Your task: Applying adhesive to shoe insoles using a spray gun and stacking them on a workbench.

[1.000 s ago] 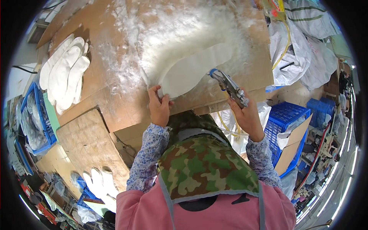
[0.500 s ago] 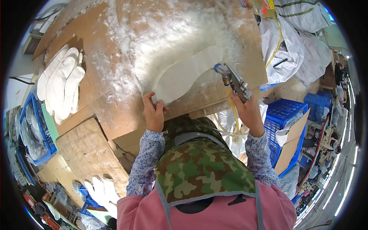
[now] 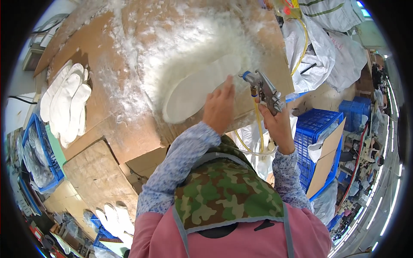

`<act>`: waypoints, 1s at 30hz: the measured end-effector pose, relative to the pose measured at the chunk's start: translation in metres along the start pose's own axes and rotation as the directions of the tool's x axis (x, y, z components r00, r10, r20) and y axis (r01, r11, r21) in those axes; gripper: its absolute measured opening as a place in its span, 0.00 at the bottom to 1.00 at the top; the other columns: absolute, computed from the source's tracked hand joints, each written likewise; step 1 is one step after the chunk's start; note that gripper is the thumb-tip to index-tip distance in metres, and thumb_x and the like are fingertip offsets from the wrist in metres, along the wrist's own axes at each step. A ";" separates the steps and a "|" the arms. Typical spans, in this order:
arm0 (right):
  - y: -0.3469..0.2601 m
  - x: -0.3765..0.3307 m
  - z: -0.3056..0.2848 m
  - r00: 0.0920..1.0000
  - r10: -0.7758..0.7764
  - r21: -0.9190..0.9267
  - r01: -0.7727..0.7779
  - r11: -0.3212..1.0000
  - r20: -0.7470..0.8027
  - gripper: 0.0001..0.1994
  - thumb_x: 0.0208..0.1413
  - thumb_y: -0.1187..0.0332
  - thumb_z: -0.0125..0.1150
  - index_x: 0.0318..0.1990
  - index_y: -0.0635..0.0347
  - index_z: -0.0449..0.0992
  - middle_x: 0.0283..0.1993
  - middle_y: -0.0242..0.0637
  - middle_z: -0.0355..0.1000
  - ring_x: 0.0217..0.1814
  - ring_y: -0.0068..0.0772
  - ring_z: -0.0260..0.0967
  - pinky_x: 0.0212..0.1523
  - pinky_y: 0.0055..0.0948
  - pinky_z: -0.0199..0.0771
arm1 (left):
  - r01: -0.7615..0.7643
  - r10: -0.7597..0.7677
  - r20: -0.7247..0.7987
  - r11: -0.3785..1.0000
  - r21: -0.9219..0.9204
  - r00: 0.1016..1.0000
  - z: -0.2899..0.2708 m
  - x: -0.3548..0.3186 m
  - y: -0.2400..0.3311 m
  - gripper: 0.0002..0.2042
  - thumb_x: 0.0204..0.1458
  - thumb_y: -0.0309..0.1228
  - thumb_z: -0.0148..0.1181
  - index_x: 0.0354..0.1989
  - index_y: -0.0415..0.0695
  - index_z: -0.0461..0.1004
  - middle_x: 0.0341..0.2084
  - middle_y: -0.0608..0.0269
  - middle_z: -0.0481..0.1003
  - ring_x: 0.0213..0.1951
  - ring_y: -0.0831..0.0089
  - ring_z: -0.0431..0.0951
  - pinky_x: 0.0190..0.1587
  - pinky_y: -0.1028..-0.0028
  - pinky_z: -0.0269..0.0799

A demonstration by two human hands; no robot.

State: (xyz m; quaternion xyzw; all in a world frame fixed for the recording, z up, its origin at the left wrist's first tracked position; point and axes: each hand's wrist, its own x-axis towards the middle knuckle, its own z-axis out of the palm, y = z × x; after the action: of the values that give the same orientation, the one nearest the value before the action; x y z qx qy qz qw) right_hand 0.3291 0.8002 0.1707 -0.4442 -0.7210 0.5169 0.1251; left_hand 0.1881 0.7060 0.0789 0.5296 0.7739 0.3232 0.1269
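A white shoe insole (image 3: 185,99) lies flat on a cardboard sheet (image 3: 129,144) that is coated with white, fluffy residue. Over the insole's near edge reaches my left hand (image 3: 218,107), fingers stretched out and holding nothing; whether the fingertips touch the insole I cannot tell. My right hand (image 3: 278,128) grips a metal spray gun (image 3: 267,92) by its handle, just right of the insole. The gun's blue-ringed nozzle points left, and a yellow hose (image 3: 259,122) hangs below it.
Several white insoles (image 3: 69,103) lie piled on the cardboard's left side; more insoles (image 3: 115,219) are at the lower left. A brown board (image 3: 97,176) sits beside the cardboard. Blue crates (image 3: 320,120) stand right, another blue crate (image 3: 56,165) left. White sacks (image 3: 316,51) fill the upper right.
My left hand has let go of the insole's left end and moved right, over its middle and right part. My right hand still holds the spray gun in nearly the same place.
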 end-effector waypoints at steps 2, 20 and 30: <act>0.001 0.001 0.001 0.999 -0.051 0.027 0.051 0.998 -0.003 0.14 0.57 0.74 0.55 0.50 0.68 0.71 0.40 0.37 0.77 0.40 0.22 0.71 0.38 0.22 0.69 | -0.109 0.114 -0.104 0.993 0.055 0.988 0.027 0.023 0.000 0.21 0.43 0.24 0.52 0.50 0.33 0.69 0.60 0.49 0.60 0.38 0.63 0.71 0.41 0.63 0.65; 0.021 0.020 -0.010 0.974 -0.217 -0.147 0.205 0.968 -0.070 0.15 0.55 0.70 0.57 0.47 0.70 0.68 0.28 0.49 0.71 0.28 0.38 0.67 0.31 0.34 0.66 | -0.011 0.003 0.031 0.962 0.274 1.000 0.060 0.036 0.006 0.23 0.46 0.28 0.51 0.52 0.31 0.67 0.61 0.39 0.58 0.28 0.66 0.77 0.36 0.66 0.68; 0.011 0.013 -0.006 0.973 -0.228 -0.224 0.211 0.952 -0.050 0.14 0.55 0.71 0.57 0.47 0.69 0.69 0.25 0.47 0.69 0.24 0.37 0.65 0.27 0.35 0.64 | -0.108 0.107 -0.010 0.992 -0.067 0.994 0.002 -0.009 0.010 0.20 0.47 0.23 0.52 0.52 0.38 0.67 0.52 0.48 0.66 0.38 0.54 0.74 0.42 0.59 0.69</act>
State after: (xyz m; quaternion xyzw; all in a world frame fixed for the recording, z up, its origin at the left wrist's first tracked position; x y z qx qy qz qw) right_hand 0.3308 0.8149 0.1604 -0.3914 -0.8127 0.4011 0.1595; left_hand 0.1999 0.7011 0.0823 0.5651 0.7333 0.3569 0.1246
